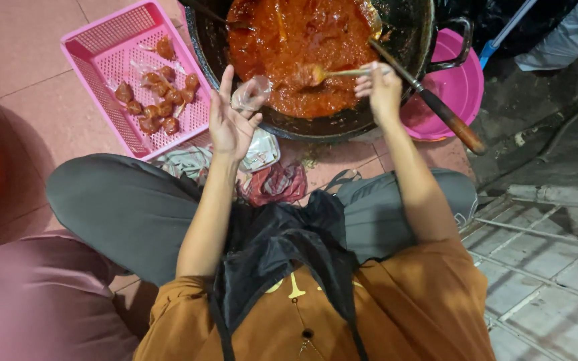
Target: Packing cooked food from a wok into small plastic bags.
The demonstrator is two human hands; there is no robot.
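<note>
Left hand: my left hand (231, 122) pinches a small clear plastic bag (250, 93) at the near rim of the wok, its other fingers spread.
Right hand: my right hand (380, 90) grips a spoon (332, 72), its long axis pointing left toward the bag.
Key relation: spoon bowl lies just right of the bag, over the sauce.
Wok: black wok (409, 33) full of thick red sauce (289, 40).
Basket: pink basket (95, 73) at the left holds filled packets (158, 100).

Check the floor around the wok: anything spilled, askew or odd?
Little stands out. Crumpled wrappers and plastic bags lie loose on the tiles beside the wok. The filled packets sit inside the pink basket. No sauce shows on the floor.
</note>
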